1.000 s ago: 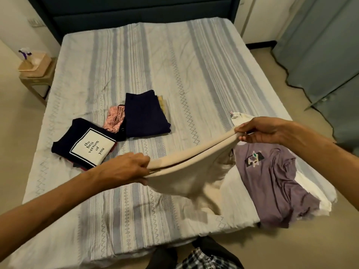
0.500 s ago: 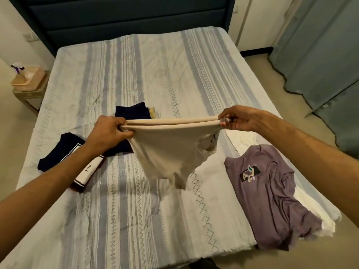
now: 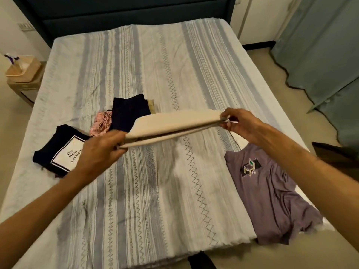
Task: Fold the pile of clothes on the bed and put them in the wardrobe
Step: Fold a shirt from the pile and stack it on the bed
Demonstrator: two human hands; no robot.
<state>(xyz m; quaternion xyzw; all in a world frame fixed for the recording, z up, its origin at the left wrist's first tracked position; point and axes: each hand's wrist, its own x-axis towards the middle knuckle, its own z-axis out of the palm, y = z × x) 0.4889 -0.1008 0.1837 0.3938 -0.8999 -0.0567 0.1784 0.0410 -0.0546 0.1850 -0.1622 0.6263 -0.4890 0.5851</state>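
1. A broad stretch of striped bedspread (image 3: pixel 139 200) lies bare between the two arms, open from the near edge of the bed up to the beige garment (image 3: pixel 174 126) stretched above it.
2. The far half of the bed, up to the dark headboard (image 3: pixel 126 14), is also open.
3. On the left, a folded dark shirt with a printed label (image 3: pixel 56 152), a pink cloth (image 3: pixel 101 124) and a folded navy garment (image 3: pixel 128 111) block that side.
4. On the right, a purple shirt (image 3: pixel 272 195) spread over white fabric covers the bed's corner.
5. Grey curtains (image 3: pixel 320 45) hang beyond the floor strip on the right.
6. A small side table with a box (image 3: pixel 23 74) stands left of the bed.
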